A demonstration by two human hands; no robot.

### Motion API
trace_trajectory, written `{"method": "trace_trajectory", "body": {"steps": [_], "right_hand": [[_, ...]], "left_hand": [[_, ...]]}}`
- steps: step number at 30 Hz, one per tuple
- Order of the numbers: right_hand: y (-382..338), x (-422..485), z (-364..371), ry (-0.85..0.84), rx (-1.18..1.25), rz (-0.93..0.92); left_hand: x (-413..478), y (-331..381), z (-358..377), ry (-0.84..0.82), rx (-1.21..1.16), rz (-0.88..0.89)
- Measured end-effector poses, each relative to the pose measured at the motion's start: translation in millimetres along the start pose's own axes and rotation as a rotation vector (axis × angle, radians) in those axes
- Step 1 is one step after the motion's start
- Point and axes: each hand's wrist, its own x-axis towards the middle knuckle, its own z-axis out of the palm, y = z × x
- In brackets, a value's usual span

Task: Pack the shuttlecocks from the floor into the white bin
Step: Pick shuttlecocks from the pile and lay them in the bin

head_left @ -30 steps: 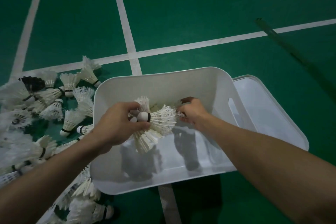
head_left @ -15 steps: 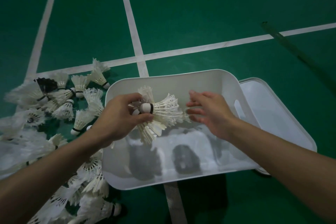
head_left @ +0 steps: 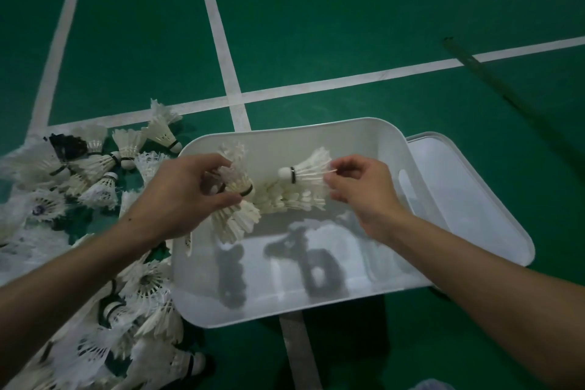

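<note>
Green court floor (head_left: 316, 9) all round. Right hand (head_left: 357, 196): fingers (head_left: 343, 165) pinch one shuttlecock (head_left: 307, 172) by its feather tips, cork pointing away from them. Left hand (head_left: 180, 199) clutches a bunch (head_left: 235, 199) near the corks. Both hover above the white bin (head_left: 285, 304); beyond the left fingers lies the loose pile (head_left: 95, 180). Featherlight, brittle skirts, so the cork looks the safer hold.

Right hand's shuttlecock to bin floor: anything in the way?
Partly. The right hand pinches one shuttlecock over the open white bin. Just below it a row of feather skirts reaches out from the bunch of shuttlecocks that the left hand grips. The bare bin floor nearer the person looks free.
</note>
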Motion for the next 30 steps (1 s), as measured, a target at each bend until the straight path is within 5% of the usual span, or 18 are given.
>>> {"method": "trace_trajectory", "body": {"steps": [9, 20, 30], "right_hand": [[31, 24, -30, 0.354, -0.455, -0.145], [43, 36, -29, 0.251, -0.756, -0.013], [65, 50, -11, 0.069, -0.418, 0.066]], "left_hand": [[-7, -3, -6, 0.015, 0.003, 0.026], [-7, -4, -5, 0.021, -0.001, 0.035], [-3, -7, -5, 0.032, -0.037, 0.025]]}}
